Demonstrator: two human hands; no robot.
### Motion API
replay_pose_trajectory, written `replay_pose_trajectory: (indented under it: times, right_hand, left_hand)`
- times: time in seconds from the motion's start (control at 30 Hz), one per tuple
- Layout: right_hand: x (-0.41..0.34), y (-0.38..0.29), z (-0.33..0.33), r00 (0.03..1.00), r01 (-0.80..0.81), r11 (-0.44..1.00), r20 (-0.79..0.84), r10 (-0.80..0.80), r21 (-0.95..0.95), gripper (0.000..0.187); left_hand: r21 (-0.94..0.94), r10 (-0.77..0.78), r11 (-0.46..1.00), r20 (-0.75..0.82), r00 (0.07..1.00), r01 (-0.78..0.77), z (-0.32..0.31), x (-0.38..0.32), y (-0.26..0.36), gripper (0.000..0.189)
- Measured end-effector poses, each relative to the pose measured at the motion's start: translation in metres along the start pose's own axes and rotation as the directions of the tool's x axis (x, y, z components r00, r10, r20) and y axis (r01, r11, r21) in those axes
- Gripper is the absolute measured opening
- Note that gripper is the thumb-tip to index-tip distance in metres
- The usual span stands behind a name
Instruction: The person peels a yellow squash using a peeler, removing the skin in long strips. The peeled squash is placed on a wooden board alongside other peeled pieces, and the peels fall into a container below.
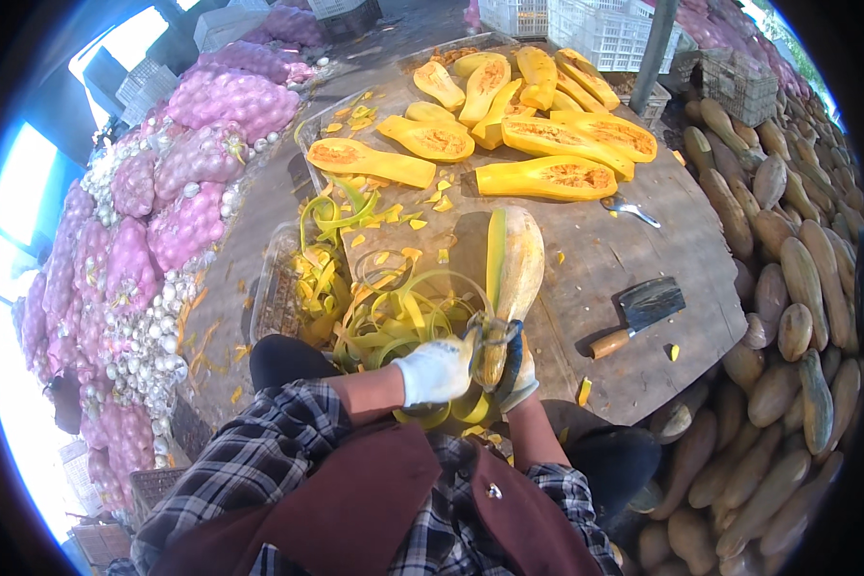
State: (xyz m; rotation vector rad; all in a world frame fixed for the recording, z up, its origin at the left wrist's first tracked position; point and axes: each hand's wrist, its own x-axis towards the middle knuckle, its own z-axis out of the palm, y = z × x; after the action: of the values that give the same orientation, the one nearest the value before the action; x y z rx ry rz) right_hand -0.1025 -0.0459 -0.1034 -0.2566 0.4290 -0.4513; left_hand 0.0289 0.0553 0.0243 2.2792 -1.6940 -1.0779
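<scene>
A long tan squash (524,266) lies on the board pointing away from me, its near end by my lap. A yellow-green peeled stripe runs down its left side. My gloved left hand (435,371) is closed at the squash's left, and my gloved right hand (520,378) at its right. Between them a metal peeler (502,333) crosses the near part of the squash; my fingers partly hide its grips. A thin ribbon of peel (450,275) curls leftward from it. Loose peel strips (403,320) heap beside my left hand.
Right of the squash lie a cleaver (651,304) with a wooden handle and a metal spoon (632,211). Halved orange squashes (547,178) cover the board's far side. A plastic crate (265,291) holds peel at left. Unpeeled squashes (770,389) pile at right; pink net sacks (201,158) stand left.
</scene>
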Motion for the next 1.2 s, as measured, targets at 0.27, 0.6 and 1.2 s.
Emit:
replay_pose_trajectory:
  times: [0.27,0.6,1.2]
  right_hand:
    - [0.001,-0.001,-0.012,0.996,-0.011,0.999,-0.09,0.014,0.035,0.056]
    - [0.0,0.003,-0.009,0.994,-0.025,0.997,-0.102,0.032,0.07,0.057]
    - [0.006,0.006,0.012,0.994,-0.008,0.999,-0.108,0.004,-0.041,0.048]
  left_hand:
    - [-0.099,0.155,0.985,0.115,0.981,-0.144,-0.065,-0.021,-0.031,0.054]
    - [-0.328,-0.098,0.943,-0.127,0.987,0.052,-0.1,0.132,-0.05,0.021]
    - [0.433,0.08,0.9,-0.076,0.994,-0.039,-0.138,0.149,-0.06,0.031]
